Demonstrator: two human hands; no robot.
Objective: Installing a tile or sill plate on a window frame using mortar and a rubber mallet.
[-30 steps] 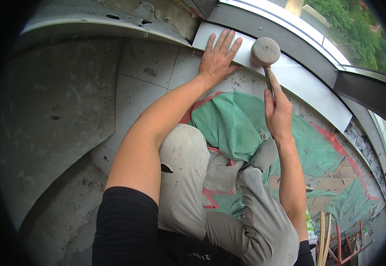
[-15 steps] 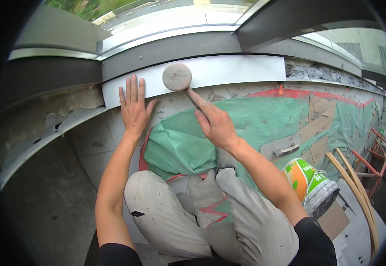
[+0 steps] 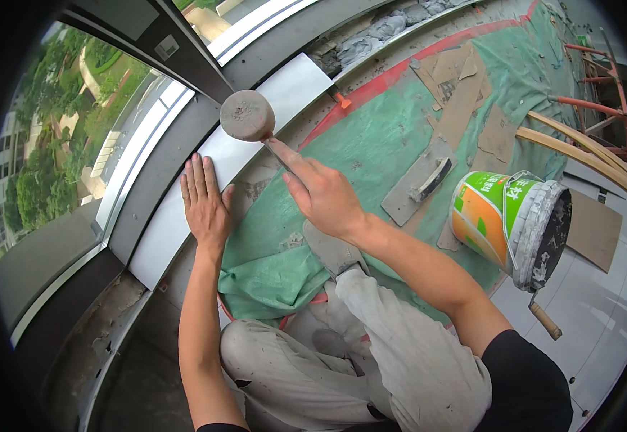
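My left hand (image 3: 205, 210) lies open with fingers stretched on a long white strip (image 3: 159, 250) along the window sill. My right hand (image 3: 319, 196) grips the handle of a mallet (image 3: 247, 115), its round, dusty head over the strip farther along from my left fingertips. Whether the head touches the strip is unclear. A small orange piece (image 3: 342, 101) sits at the strip's inner edge near its far end. Below the strip is a green sheet (image 3: 357, 158) with red edging, partly under my legs.
A flat trowel (image 3: 407, 198) lies on cardboard (image 3: 457, 86). Right are a green-and-orange bucket (image 3: 483, 219), a wooden-handled tool (image 3: 545, 320), timber strips (image 3: 576, 144), a red metal frame (image 3: 594, 106) and a board (image 3: 591, 227). The window frame (image 3: 191, 43) runs at upper left.
My view has swung round to the right, bringing the bucket and trowel into fuller view. My left hand and the mallet have shifted along the white strip toward its far end.
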